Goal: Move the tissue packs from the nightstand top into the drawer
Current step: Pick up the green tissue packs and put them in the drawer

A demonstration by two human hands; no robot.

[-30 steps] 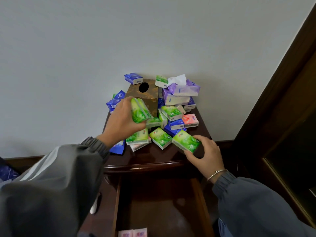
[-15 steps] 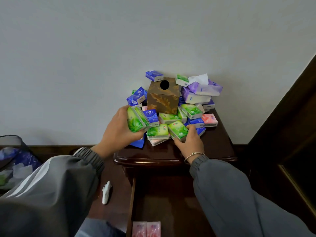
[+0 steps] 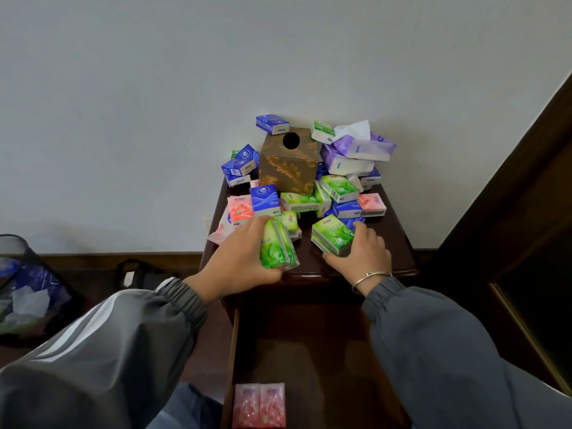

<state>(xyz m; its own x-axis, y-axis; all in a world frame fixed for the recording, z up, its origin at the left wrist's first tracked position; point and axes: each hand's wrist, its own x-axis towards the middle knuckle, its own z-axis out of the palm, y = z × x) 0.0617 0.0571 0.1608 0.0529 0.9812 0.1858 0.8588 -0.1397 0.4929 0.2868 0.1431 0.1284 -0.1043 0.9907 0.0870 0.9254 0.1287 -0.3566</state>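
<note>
plain white wall backs a dark wooden nightstand (image 3: 399, 243) whose top is heaped with small tissue packs (image 3: 339, 187) in green, blue, pink and purple. at the rear of the heap stands a brown leaf-patterned tissue box (image 3: 289, 168) with a round hole in its lid; a blue pack (image 3: 272, 123) lies on its back left corner, and purple soft packs (image 3: 362, 151) with a white tissue sticking out are piled to its right.

the left hand (image 3: 238, 261) is closed around two green packs (image 3: 277, 246), held on edge side by side at the front of the top, thumb underneath and fingers curled over the far side. the right hand (image 3: 363, 250) is cupped on another green pack (image 3: 332, 233) near the front right of the pile, fingers bent over its far edge and thumb against its near corner; that pack seems to rest on the wood. a thin metal bracelet (image 3: 370, 278) circles the right wrist, and both arms wear grey sleeves (image 3: 448, 351).

below the top, the drawer (image 3: 325, 351) is pulled open, and two pink packs (image 3: 259, 405) lie side by side at its near left corner, touching each other. on the floor at far left sits a waste bin (image 3: 18, 274) with crumpled paper inside, and a dark bag (image 3: 139, 275) lies against the skirting.
</note>
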